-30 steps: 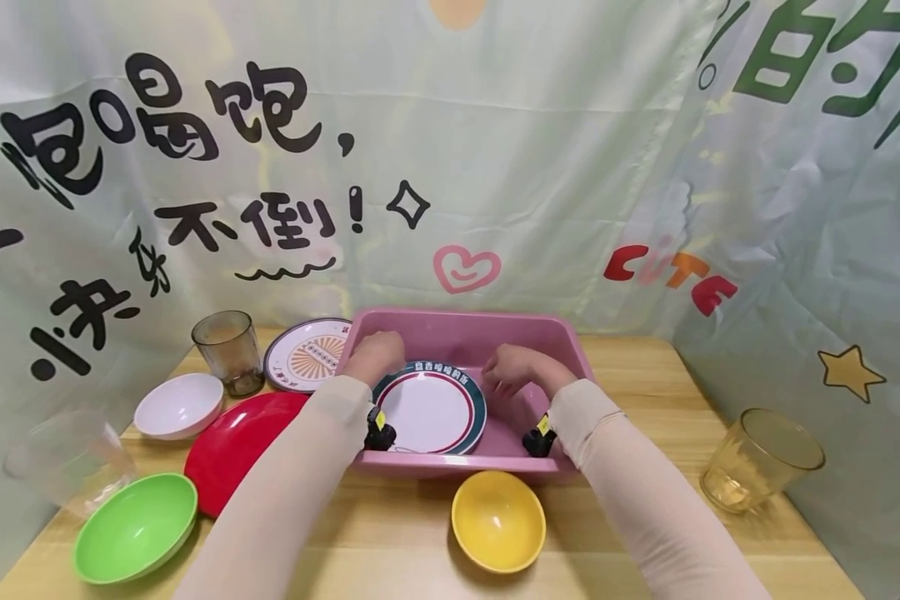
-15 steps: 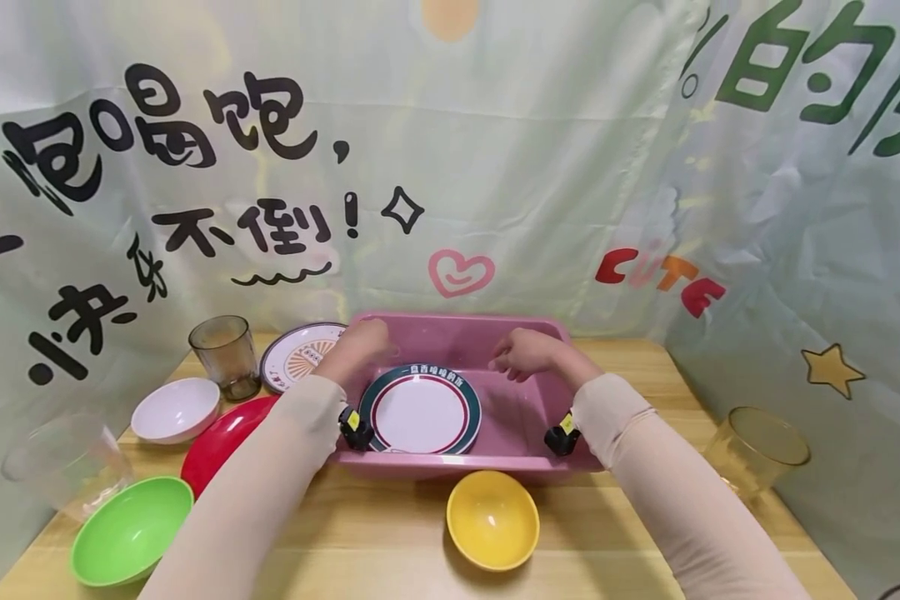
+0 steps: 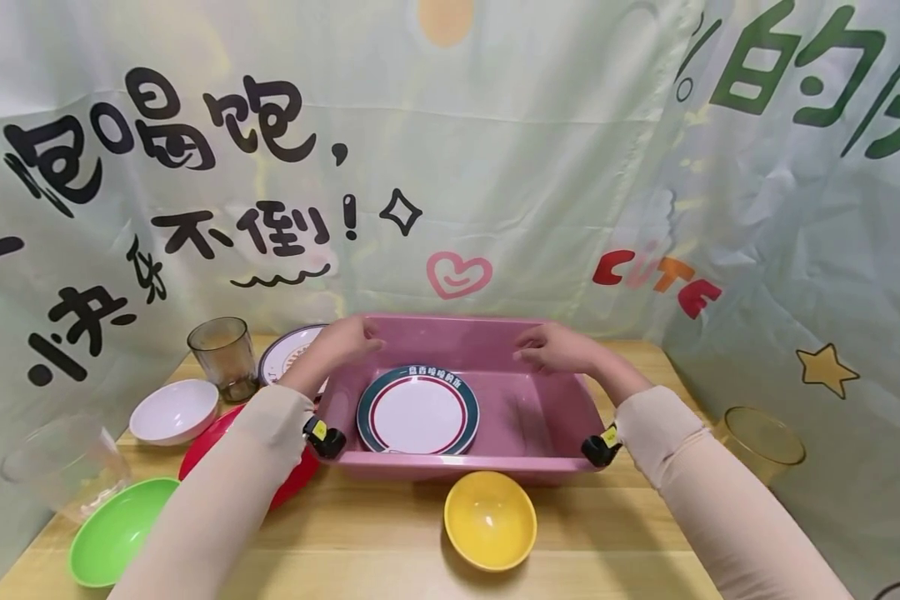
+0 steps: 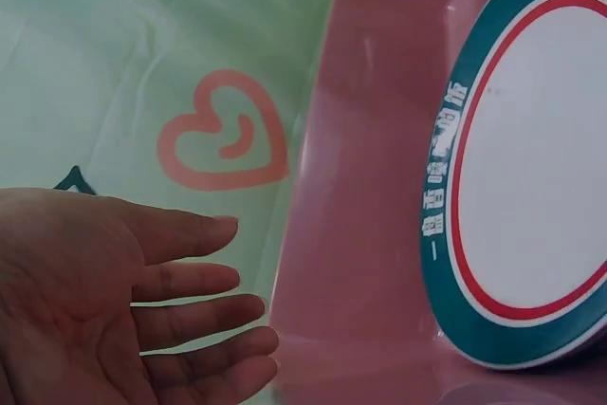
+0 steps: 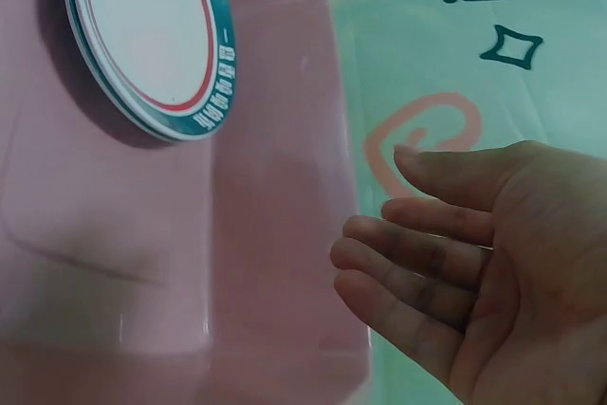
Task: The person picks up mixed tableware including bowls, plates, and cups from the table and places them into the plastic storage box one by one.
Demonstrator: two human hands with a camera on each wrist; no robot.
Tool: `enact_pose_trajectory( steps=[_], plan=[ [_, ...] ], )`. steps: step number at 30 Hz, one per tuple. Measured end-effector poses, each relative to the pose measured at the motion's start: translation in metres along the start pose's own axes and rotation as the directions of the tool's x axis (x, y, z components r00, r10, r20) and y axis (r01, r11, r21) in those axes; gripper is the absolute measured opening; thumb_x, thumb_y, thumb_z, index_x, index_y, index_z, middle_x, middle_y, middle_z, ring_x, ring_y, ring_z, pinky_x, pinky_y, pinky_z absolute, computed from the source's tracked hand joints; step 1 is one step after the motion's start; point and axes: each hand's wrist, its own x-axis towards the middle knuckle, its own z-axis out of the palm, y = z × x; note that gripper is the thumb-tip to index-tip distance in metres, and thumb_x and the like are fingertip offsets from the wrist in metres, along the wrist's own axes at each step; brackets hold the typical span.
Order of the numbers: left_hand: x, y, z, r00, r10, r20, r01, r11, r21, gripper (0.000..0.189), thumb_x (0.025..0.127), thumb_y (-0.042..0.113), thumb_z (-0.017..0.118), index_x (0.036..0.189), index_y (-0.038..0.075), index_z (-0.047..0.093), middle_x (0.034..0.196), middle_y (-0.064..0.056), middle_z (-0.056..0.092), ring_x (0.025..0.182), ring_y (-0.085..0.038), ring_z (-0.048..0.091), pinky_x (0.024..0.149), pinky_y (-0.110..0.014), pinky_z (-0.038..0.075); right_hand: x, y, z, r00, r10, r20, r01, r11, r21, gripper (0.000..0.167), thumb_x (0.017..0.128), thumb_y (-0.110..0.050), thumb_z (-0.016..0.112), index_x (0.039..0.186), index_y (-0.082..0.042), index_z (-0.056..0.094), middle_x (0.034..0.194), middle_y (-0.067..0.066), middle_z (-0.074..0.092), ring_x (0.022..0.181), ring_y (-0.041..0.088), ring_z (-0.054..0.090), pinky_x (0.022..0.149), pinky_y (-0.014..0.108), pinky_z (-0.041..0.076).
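Note:
A white plate (image 3: 420,412) with a green rim and a red ring lies in the left half of a pink basin (image 3: 465,461). In the right wrist view a second edge shows beneath the plate (image 5: 152,35), like a stack. My left hand (image 3: 342,342) hovers over the basin's back left corner, fingers loosely extended and holding nothing. Over the back right part of the basin is my right hand (image 3: 558,348), also bare, its fingers slightly bent. Both wrist views show spread fingers apart from the plate.
Left of the basin are a red plate (image 3: 296,483), a patterned plate (image 3: 281,354), a grey glass (image 3: 225,358), a white bowl (image 3: 174,412), a clear cup (image 3: 67,467) and a green bowl (image 3: 116,537). A yellow bowl (image 3: 490,521) stands in front, an amber glass (image 3: 761,442) at right.
My hands have drawn apart, the left moving left and away from the plate, the right moving right and slightly up. The plate stays in the basin.

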Motion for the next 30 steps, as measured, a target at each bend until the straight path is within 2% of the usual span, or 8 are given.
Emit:
enact_pose_trajectory(
  steps=[2,7,13,19,23,28,30],
  plan=[
    [-0.003,-0.004,-0.003,1.000,0.003,-0.001,-0.003,1.000,-0.014,0.045,0.096,0.024,0.061,0.129,-0.006,0.058,0.123,-0.021,0.063,0.115,-0.035,0.058,0.098,-0.047,0.046,-0.006,0.005,-0.003,1.000,-0.002,-0.014,0.003,1.000,0.013,0.042,0.098,-0.017,0.060,0.133,0.007,0.054,0.121,0.023,0.063,0.094,0.024,0.068,0.081,0.042,0.057],
    [-0.012,-0.014,-0.013,0.999,0.043,-0.015,-0.044,0.997,-0.063,0.043,0.098,0.023,0.059,0.129,-0.007,0.058,0.123,-0.024,0.062,0.115,-0.037,0.058,0.095,-0.048,0.048,-0.020,0.015,-0.008,0.998,-0.020,-0.065,0.021,1.000,0.014,0.042,0.100,-0.019,0.058,0.133,0.006,0.054,0.121,0.023,0.063,0.094,0.026,0.067,0.081,0.044,0.057],
    [-0.021,-0.027,-0.020,0.995,0.082,-0.050,-0.089,0.986,-0.142,0.041,0.099,0.018,0.057,0.128,-0.010,0.057,0.123,-0.027,0.061,0.114,-0.039,0.057,0.096,-0.050,0.047,-0.035,0.024,-0.010,0.988,-0.039,-0.148,0.041,0.999,0.008,0.040,0.100,-0.019,0.057,0.131,0.005,0.056,0.120,0.023,0.063,0.100,0.036,0.065,0.081,0.045,0.057],
    [-0.030,-0.041,-0.025,0.988,0.109,-0.106,-0.124,0.982,-0.144,0.039,0.098,0.019,0.058,0.124,-0.010,0.059,0.120,-0.027,0.063,0.115,-0.041,0.056,0.099,-0.053,0.043,-0.050,0.035,-0.007,0.977,-0.011,-0.214,0.022,0.999,0.050,0.044,0.101,-0.024,0.055,0.134,0.004,0.053,0.126,0.024,0.060,0.107,0.037,0.063,0.085,0.046,0.055],
    [-0.039,-0.051,-0.030,0.987,0.106,-0.119,-0.122,0.983,-0.135,0.040,0.098,0.021,0.058,0.123,-0.010,0.059,0.118,-0.028,0.063,0.114,-0.043,0.056,0.098,-0.055,0.043,-0.058,0.040,-0.005,0.963,0.021,-0.267,-0.002,0.997,0.072,0.048,0.101,-0.031,0.055,0.135,0.003,0.054,0.129,0.023,0.058,0.110,0.036,0.061,0.088,0.048,0.054],
    [-0.050,-0.067,-0.035,0.993,0.058,-0.100,-0.071,0.988,-0.137,0.042,0.099,0.023,0.058,0.125,-0.010,0.058,0.121,-0.030,0.060,0.115,-0.045,0.054,0.099,-0.057,0.042,-0.070,0.047,-0.001,0.947,0.044,-0.317,-0.029,0.998,0.049,0.054,0.100,-0.038,0.055,0.137,0.002,0.053,0.131,0.022,0.057,0.114,0.037,0.057,0.089,0.049,0.053],
    [-0.054,-0.073,-0.037,0.994,0.048,-0.100,-0.059,0.992,-0.112,0.042,0.098,0.023,0.059,0.124,-0.009,0.059,0.120,-0.030,0.061,0.114,-0.045,0.054,0.098,-0.057,0.043,-0.075,0.050,0.001,0.942,0.064,-0.330,-0.050,0.997,0.051,0.058,0.099,-0.041,0.055,0.138,0.001,0.051,0.135,0.023,0.054,0.118,0.040,0.054,0.091,0.052,0.051]
  ],
)
